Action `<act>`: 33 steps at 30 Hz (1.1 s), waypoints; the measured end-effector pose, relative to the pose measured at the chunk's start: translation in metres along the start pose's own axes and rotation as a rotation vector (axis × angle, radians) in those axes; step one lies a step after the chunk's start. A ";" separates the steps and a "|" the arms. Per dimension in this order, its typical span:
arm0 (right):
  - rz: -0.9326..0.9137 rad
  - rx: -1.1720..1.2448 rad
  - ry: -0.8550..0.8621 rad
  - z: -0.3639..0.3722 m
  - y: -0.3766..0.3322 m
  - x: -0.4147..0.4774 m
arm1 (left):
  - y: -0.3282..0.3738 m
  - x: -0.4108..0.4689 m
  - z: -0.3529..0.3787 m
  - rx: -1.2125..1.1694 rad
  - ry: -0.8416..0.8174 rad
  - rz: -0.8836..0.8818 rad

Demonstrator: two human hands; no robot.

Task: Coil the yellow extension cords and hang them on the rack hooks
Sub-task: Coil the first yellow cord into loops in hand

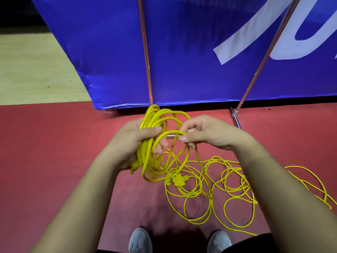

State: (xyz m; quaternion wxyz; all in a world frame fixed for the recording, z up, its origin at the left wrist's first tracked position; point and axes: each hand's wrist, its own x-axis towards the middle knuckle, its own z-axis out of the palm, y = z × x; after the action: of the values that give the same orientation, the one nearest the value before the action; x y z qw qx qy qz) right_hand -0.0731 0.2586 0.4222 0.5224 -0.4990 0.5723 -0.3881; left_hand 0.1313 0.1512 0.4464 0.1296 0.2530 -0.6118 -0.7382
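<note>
My left hand (pixel 135 141) grips a bundle of yellow cord loops (pixel 155 161) held upright in front of me; the coil hangs below my palm. My right hand (pixel 204 132) pinches a strand of the same yellow cord just right of the coil, and that strand drops to the floor. More yellow cord (pixel 228 189) lies in loose tangled loops on the red floor at right, with a yellow plug block (pixel 179 179) among them. Two thin metal rack poles (pixel 145 52) rise behind; no hooks are in view.
A large blue banner (pixel 182 52) with white lettering stands right behind the poles. A metal foot bar (pixel 236 119) of the rack lies on the red floor (pixel 54 152). Pale wooden flooring (pixel 36 70) shows at far left. My two grey shoes (pixel 140 240) are at the bottom edge.
</note>
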 end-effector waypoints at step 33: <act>0.133 -0.108 0.235 -0.008 0.043 0.000 | -0.002 0.000 -0.025 -0.454 -0.005 -0.092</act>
State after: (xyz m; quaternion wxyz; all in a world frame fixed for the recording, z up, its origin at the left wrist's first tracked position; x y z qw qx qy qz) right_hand -0.0881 0.2664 0.3815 0.4486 -0.4386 0.6813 -0.3772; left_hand 0.1445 0.1305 0.4412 0.1482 0.2431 -0.4181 -0.8626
